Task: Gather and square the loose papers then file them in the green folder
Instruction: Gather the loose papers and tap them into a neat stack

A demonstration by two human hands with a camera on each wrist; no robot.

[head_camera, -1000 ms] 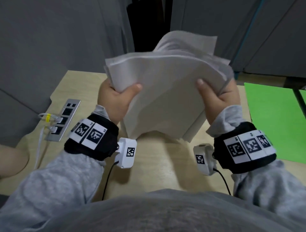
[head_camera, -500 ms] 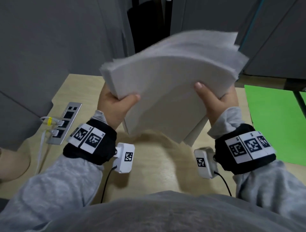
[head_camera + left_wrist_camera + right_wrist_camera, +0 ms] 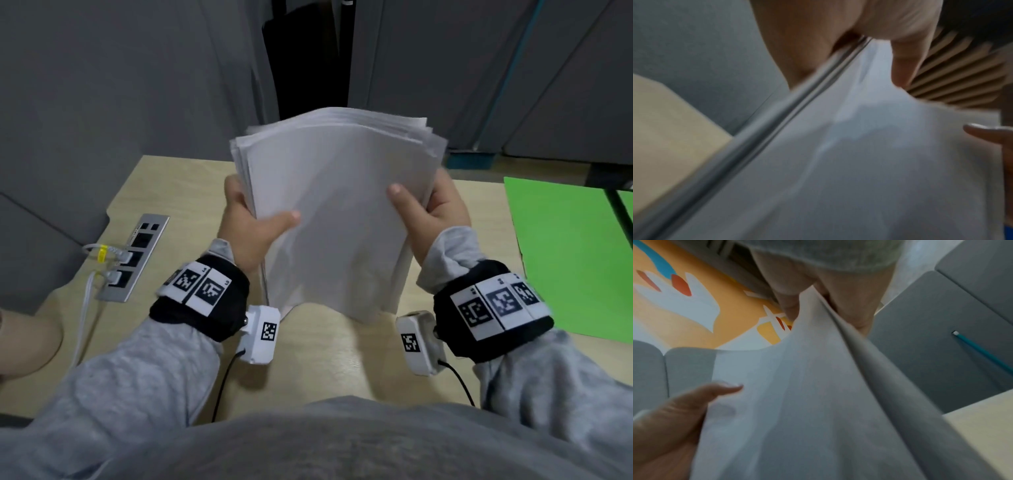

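A thick stack of white papers (image 3: 335, 212) stands nearly upright over the wooden desk (image 3: 178, 192), its lower edge at or just above the desk top. My left hand (image 3: 253, 222) grips the stack's left edge, thumb across the front sheet. My right hand (image 3: 424, 212) grips the right edge the same way. The top edges are still fanned unevenly. Both wrist views show the papers (image 3: 859, 162) (image 3: 807, 402) pinched between thumb and fingers. The green folder (image 3: 568, 253) lies flat on the desk to the right, apart from the hands.
A metal socket panel (image 3: 133, 257) with white plugged cables is set into the desk's left side. Grey partition panels (image 3: 102, 85) stand behind the desk. Bare desk shows in front of the papers, near my body.
The stack has swung from a raised, tilted hold down to nearly upright on its lower edge, and the sheets sit more closely together. Both hands kept their grip.
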